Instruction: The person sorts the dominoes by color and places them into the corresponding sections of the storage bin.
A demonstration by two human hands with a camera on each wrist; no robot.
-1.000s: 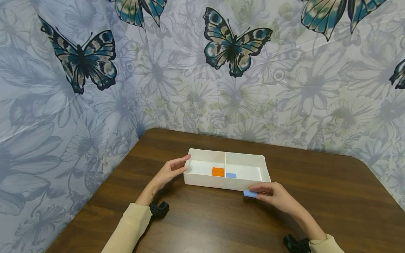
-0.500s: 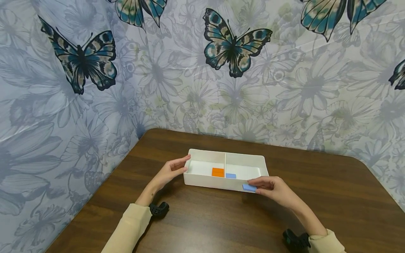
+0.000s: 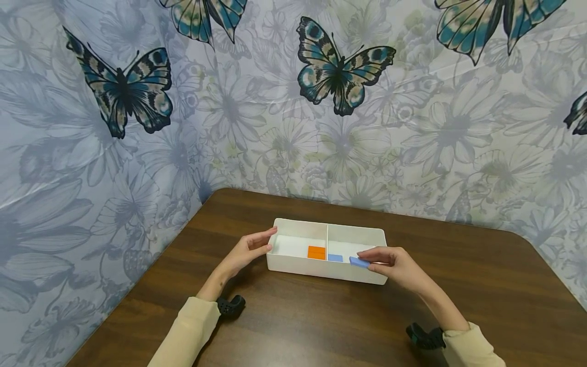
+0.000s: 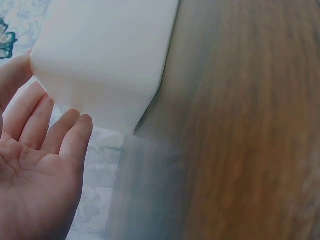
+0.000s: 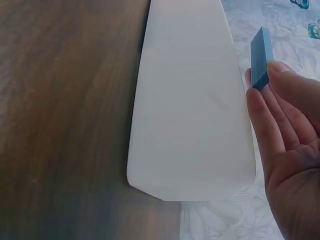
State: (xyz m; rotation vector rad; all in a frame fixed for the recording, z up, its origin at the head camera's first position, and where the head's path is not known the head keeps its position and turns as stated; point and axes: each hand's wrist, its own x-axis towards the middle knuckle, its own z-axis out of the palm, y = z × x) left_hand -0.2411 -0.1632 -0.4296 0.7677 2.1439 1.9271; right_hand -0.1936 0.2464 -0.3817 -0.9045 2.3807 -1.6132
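Note:
A white box (image 3: 293, 265) with two compartments stands on the table. In its left compartment lie orange blocks (image 3: 316, 253), side by side against the divider. One flat blue block (image 3: 335, 258) lies in the right compartment. My right hand (image 3: 396, 265) pinches another flat blue block (image 3: 359, 262) between thumb and fingers, over the right compartment near the front wall. The right wrist view shows this held block (image 5: 261, 57) tilted above the rim. My left hand (image 3: 247, 250) touches the box's left end with relaxed fingers, and in the left wrist view its fingertips (image 4: 86, 121) meet the end wall.
The brown wooden table (image 3: 293, 316) extends around the box. A wall covering with butterflies (image 3: 339, 69) hangs behind the table and along its left side. Black wrist bands (image 3: 231, 307) sit on both wrists.
My right hand has raised the held blue block from in front of the box, past the front wall, to over the right compartment. My left hand stays at the box's left end.

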